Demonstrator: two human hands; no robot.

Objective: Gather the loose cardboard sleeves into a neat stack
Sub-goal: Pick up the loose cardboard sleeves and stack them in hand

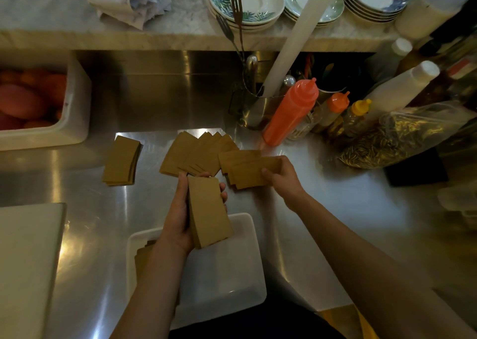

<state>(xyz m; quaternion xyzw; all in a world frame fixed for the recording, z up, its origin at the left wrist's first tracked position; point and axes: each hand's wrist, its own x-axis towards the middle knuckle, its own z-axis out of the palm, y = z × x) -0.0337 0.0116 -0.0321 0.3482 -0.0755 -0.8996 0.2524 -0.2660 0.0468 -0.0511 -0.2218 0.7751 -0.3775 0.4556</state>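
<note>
My left hand (178, 209) grips a squared stack of brown cardboard sleeves (209, 212) above a white tray (240, 282). My right hand (280, 176) pinches the right end of a loose pile of sleeves (242, 165) lying on the steel counter. A fanned spread of sleeves (196, 154) lies just behind my left hand. A separate small stack of sleeves (121, 160) sits to the left. A few more sleeves (143, 257) lie in the tray, partly hidden by my left forearm.
A white tub of reddish fruit (77, 101) stands at the left. Squeeze bottles (291, 114), a metal utensil holder (260, 106) and a plastic bag (402, 134) crowd the right. Plates (245, 3) sit on the marble ledge behind. A white board (25, 261) lies at the near left.
</note>
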